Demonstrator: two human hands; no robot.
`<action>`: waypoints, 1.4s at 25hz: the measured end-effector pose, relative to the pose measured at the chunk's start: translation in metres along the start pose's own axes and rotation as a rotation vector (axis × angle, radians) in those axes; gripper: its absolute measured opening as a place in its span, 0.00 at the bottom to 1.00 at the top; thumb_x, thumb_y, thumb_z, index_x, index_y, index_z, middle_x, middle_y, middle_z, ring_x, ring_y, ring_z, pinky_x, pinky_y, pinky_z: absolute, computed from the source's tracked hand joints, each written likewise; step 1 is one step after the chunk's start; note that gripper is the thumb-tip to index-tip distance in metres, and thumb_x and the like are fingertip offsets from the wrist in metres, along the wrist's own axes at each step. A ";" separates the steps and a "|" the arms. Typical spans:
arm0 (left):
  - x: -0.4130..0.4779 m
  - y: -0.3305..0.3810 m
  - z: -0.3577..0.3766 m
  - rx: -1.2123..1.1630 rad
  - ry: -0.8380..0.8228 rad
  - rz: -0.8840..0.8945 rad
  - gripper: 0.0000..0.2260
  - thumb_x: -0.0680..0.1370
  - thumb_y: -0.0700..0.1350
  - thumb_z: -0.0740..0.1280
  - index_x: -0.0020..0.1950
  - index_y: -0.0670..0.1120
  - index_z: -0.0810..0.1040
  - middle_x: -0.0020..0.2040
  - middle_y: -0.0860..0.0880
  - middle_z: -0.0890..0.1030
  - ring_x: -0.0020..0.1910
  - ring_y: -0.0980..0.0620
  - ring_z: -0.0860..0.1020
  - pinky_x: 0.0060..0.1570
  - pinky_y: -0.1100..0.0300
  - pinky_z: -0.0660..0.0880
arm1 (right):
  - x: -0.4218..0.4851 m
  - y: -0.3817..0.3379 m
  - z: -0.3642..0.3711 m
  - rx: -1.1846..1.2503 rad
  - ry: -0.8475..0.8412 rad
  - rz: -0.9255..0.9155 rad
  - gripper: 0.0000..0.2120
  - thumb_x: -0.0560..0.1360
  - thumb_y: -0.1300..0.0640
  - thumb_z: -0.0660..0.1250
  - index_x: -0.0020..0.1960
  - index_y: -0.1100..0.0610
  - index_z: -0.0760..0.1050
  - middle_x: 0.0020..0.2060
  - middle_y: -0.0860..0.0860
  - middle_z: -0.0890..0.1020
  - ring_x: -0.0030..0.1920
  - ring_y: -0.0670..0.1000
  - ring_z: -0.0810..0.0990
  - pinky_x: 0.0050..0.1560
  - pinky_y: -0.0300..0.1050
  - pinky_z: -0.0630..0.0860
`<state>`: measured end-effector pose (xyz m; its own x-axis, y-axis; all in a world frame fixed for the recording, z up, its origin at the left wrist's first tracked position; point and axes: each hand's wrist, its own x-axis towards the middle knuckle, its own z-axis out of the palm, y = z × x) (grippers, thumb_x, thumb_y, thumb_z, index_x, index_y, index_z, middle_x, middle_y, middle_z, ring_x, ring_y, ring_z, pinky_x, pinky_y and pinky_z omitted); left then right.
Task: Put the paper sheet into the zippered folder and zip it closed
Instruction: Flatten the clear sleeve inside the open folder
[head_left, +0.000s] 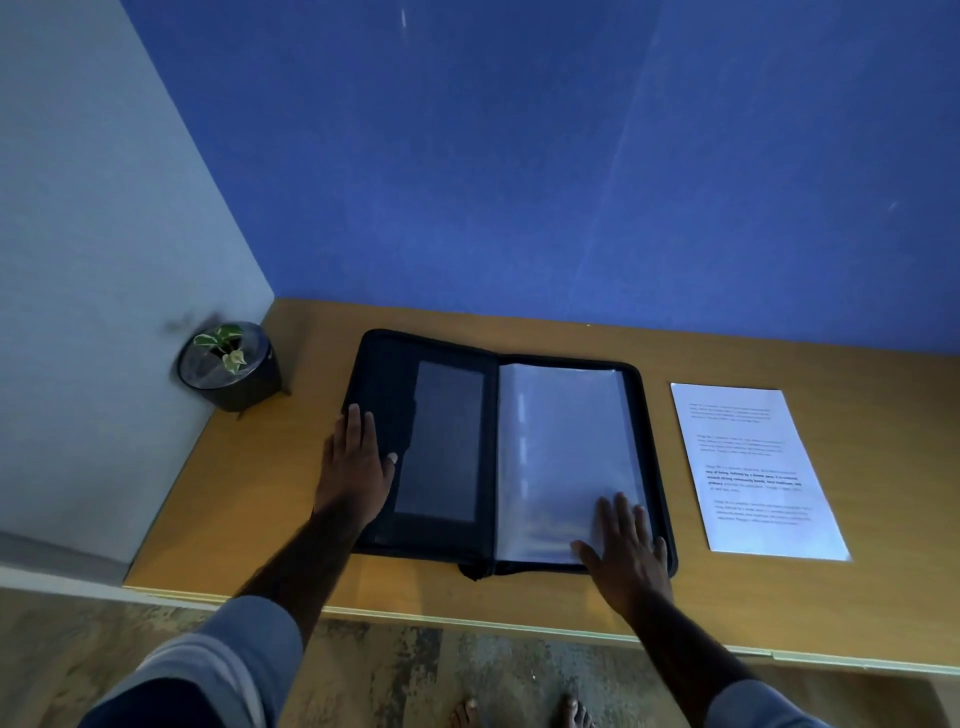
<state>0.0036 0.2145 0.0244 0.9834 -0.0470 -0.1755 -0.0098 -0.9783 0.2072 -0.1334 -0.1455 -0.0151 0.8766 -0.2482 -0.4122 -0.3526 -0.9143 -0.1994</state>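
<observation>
A black zippered folder lies open flat on the wooden table. Its left half has a grey pocket; its right half shows clear plastic sleeves. My left hand rests flat on the folder's left edge, fingers apart, holding nothing. Over the lower right corner of the sleeves, my right hand lies flat with spread fingers. A white printed paper sheet lies on the table to the right of the folder, apart from it and from both hands.
A small potted plant in a dark pot stands at the table's back left corner, by the grey wall. A blue wall runs behind the table. The table's front edge is near me; bare feet show on the floor below.
</observation>
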 end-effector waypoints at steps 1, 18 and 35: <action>-0.004 -0.001 0.011 0.022 -0.023 0.011 0.35 0.84 0.58 0.54 0.83 0.40 0.46 0.84 0.40 0.44 0.83 0.40 0.45 0.81 0.45 0.49 | 0.000 0.001 0.001 -0.003 0.005 -0.001 0.40 0.80 0.31 0.52 0.82 0.47 0.38 0.81 0.49 0.36 0.81 0.55 0.36 0.78 0.64 0.45; -0.036 0.002 0.066 0.043 -0.050 0.020 0.42 0.76 0.69 0.31 0.82 0.43 0.38 0.83 0.44 0.39 0.83 0.43 0.42 0.81 0.45 0.43 | -0.017 0.013 0.013 -0.113 0.072 0.011 0.40 0.79 0.29 0.45 0.82 0.50 0.37 0.81 0.49 0.38 0.81 0.56 0.37 0.78 0.63 0.41; -0.039 0.139 0.095 0.101 -0.095 0.429 0.37 0.81 0.65 0.39 0.83 0.41 0.50 0.83 0.41 0.50 0.82 0.40 0.52 0.80 0.43 0.50 | -0.018 0.030 0.007 -0.136 0.039 -0.069 0.39 0.81 0.32 0.46 0.80 0.50 0.33 0.80 0.49 0.35 0.80 0.58 0.34 0.76 0.62 0.33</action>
<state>-0.0537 0.0613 -0.0311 0.8657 -0.4661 -0.1826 -0.4351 -0.8810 0.1859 -0.1621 -0.1665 -0.0195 0.9102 -0.1936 -0.3662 -0.2462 -0.9638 -0.1023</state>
